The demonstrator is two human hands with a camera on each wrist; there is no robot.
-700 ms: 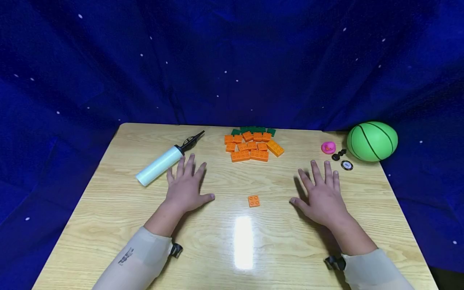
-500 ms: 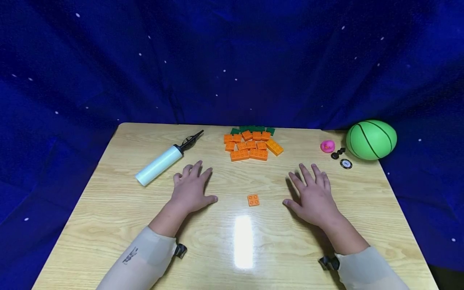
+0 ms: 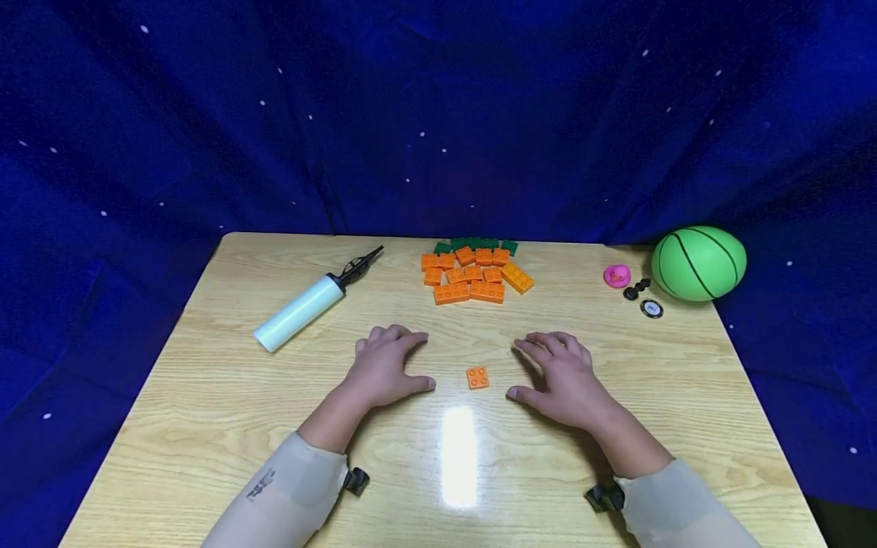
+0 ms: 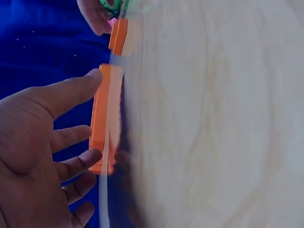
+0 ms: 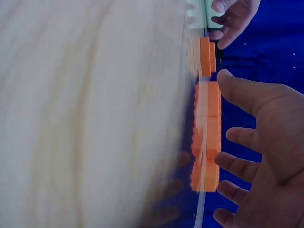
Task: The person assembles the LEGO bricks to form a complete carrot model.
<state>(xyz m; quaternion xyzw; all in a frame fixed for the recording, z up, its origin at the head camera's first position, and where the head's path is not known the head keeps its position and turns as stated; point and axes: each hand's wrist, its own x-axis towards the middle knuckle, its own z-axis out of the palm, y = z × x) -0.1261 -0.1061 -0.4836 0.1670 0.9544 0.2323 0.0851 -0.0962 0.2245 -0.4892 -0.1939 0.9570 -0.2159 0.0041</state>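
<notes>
A single square orange building brick with studs on top lies on the table between the two hands. To its left is my left hand, palm down, thumb and forefinger spread apart and pointing toward the brick. On the other side my right hand faces it in much the same way, fingers loosely bent. Neither hand touches the brick or holds anything. Both wrist views show the palms with parted fingers; the left wrist view also has an orange brick beyond the left thumb.
Behind the hands lies a group of orange bricks, with green bricks at the back edge. A hand pump lies at left. At right are a pink rubber duck, a black piece, a poker chip and a green ball.
Both hands have moved inward from either side toward the single orange brick. Their fingers, spread wide before, are now more bent. The objects on the table have stayed in place.
</notes>
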